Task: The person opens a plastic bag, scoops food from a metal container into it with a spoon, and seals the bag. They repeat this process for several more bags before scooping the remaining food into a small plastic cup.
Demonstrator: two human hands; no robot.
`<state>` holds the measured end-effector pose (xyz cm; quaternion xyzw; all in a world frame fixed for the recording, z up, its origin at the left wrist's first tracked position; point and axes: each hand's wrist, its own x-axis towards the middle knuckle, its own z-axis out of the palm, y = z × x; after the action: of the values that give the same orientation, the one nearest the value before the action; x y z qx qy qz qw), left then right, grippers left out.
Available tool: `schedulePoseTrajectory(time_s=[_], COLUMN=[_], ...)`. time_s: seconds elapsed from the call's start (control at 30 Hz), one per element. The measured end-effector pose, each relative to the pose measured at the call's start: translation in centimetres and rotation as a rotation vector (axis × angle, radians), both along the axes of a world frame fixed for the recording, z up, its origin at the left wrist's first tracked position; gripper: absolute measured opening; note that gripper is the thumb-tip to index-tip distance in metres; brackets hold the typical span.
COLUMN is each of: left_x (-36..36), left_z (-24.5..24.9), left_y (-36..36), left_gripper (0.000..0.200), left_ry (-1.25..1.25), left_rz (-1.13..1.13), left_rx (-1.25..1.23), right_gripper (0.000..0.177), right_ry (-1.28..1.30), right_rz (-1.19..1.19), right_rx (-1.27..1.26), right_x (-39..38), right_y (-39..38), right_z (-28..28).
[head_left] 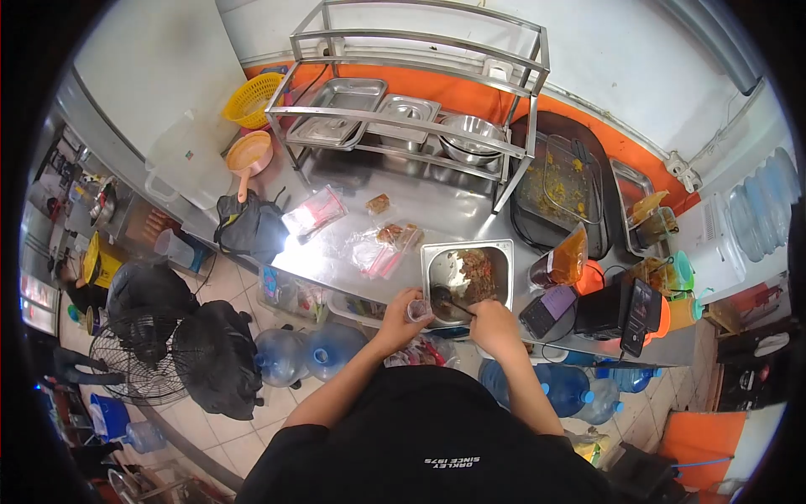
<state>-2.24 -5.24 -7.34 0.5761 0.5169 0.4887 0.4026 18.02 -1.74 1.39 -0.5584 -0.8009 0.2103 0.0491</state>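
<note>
My left hand (pixel 405 322) is wrapped round a small clear cup (pixel 417 311) at the near left corner of a square steel pan (pixel 510 252). Brown chopped food (pixel 477 275) lies in the pan. My right hand (pixel 494 326) grips the handle of a dark ladle (pixel 442 296), whose bowl is inside the pan, close to the cup. What the cup holds is too small to tell. Left of the pan, plastic bags with food (pixel 390 244) lie on the steel table (pixel 336 172).
A steel rack (pixel 403 35) with lidded trays stands behind. To the right are a black grill (pixel 558 181), a bag of red sauce (pixel 561 259), two phones (pixel 550 311) and several sauce containers. Below left are water bottles (pixel 327 351) and a fan (pixel 138 357).
</note>
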Motion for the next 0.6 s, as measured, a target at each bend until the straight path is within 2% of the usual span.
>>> schedulePoseTrajectory(time_s=[0.13, 0.2, 0.3, 0.43, 0.5, 0.6], left_x=[0.2, 0.0, 0.1, 0.3, 0.6, 1.1], left_z=[0.3, 0.5, 0.7, 0.7, 0.8, 1.3], left_y=[-0.3, -0.1, -0.3, -0.3, -0.6, -0.7], left_gripper=[0.029, 0.029, 0.028, 0.028, 0.028, 0.028], left_ry=[0.04, 0.047, 0.038, 0.075, 0.093, 0.061], left_rz=[-0.004, 0.003, -0.015, -0.005, 0.008, 0.018], left_rx=[0.051, 0.069, 0.049, 0.054, 0.08, 0.065], right_gripper=[0.016, 0.017, 0.017, 0.016, 0.016, 0.016], right_ry=[-0.008, -0.07, -0.064, -0.06, -0.216, -0.235], right_rz=[-0.093, -0.027, -0.064, -0.015, -0.083, -0.031], right_rx=[0.092, -0.068, 0.08, 0.042, 0.013, -0.03], right_x=[0.4, 0.7, 1.2, 1.1, 1.1, 0.4], right_y=[0.0, 0.1, 0.3, -0.1, 0.0, -0.6], right_z=[0.5, 0.2, -0.1, 0.9, 1.1, 0.8])
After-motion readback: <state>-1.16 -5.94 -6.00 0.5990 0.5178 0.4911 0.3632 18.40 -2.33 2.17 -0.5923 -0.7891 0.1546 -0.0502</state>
